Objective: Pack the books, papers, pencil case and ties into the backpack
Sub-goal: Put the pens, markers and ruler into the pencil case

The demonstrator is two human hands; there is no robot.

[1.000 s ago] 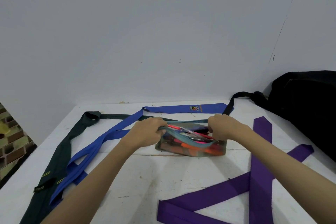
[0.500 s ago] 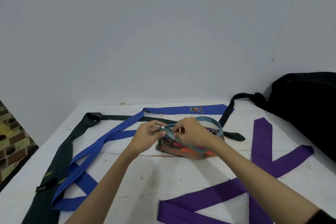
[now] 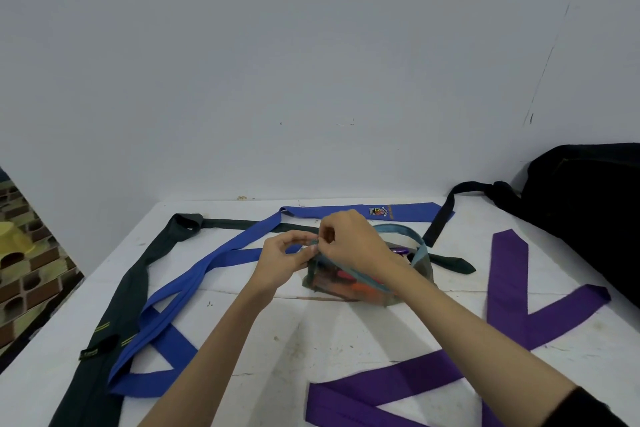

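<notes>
Pencil case [image 3: 367, 282] | left hand [image 3: 284, 262], right hand [image 3: 349, 241] — both pinch its left end

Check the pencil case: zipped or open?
Open: the pencil case zipper band loops apart, pens showing; both hands pinch its left end.

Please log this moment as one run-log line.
left hand: pinching pencil case zip end | right hand: pinching zip | ties: on table | backpack: unpacked
</notes>
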